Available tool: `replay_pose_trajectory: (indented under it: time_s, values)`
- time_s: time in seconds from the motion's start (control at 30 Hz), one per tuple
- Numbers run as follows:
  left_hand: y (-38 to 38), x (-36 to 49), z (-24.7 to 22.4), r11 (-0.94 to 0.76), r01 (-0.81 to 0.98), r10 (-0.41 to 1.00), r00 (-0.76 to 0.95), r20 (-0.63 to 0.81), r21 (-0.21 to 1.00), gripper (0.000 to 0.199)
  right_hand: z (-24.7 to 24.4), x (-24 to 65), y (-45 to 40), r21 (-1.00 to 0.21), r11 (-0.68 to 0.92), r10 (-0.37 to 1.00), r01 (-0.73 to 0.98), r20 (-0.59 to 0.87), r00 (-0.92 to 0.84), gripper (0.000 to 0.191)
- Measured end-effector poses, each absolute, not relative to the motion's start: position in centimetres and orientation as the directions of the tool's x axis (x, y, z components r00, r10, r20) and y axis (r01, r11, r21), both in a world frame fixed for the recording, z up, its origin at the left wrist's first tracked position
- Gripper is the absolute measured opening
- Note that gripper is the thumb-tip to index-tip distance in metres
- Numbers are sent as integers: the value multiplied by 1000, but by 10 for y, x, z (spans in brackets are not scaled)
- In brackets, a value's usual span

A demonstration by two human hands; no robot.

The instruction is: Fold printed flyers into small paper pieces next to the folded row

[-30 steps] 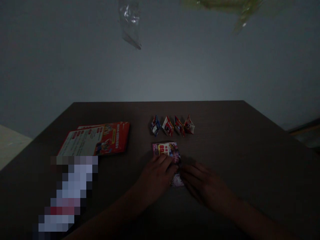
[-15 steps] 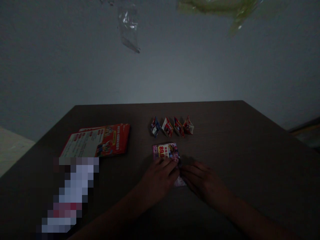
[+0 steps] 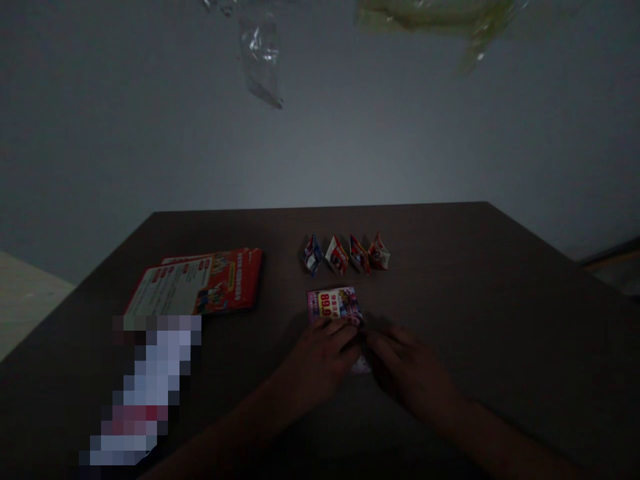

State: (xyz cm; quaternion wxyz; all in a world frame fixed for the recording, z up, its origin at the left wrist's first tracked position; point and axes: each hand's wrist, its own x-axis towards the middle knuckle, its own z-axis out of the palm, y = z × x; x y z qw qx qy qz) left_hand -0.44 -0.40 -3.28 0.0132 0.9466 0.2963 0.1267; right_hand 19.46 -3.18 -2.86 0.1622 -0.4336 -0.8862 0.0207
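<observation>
Paper, pink-and-yellow, printed, lies on the table, lengthwise away from you; your left hand overlies it, your right hand adjoins its right edge; whether fingers grip cannot be told.

Printed paper sheet, one: small, pink to purple at its left edge, with a pale panel bearing large red numerals on yellow, beginning "89", and multicoloured artwork at the right. Print turned sideways to the viewer. Lies flat at its far end on the dark wood-grain table, near the middle; middle portion covered, a paler pink patterned corner showing at the near end. Folds, if any, hidden; finer lettering too dim to read.
</observation>
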Motion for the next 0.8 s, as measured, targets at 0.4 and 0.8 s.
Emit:
replay_pose_trajectory:
  time_s: [0.4, 0.8]
  values:
    - [-2, -1, -26, -824, 548, 567, 798, 206, 147, 19, -27, 191, -28, -131, 587, 808, 799, 168, -565, 32]
    - [-1, 0, -26, -825, 544, 565, 802, 193, 153, 15, -25, 185, -15, -58, 588, 805, 807, 138, -577, 27]
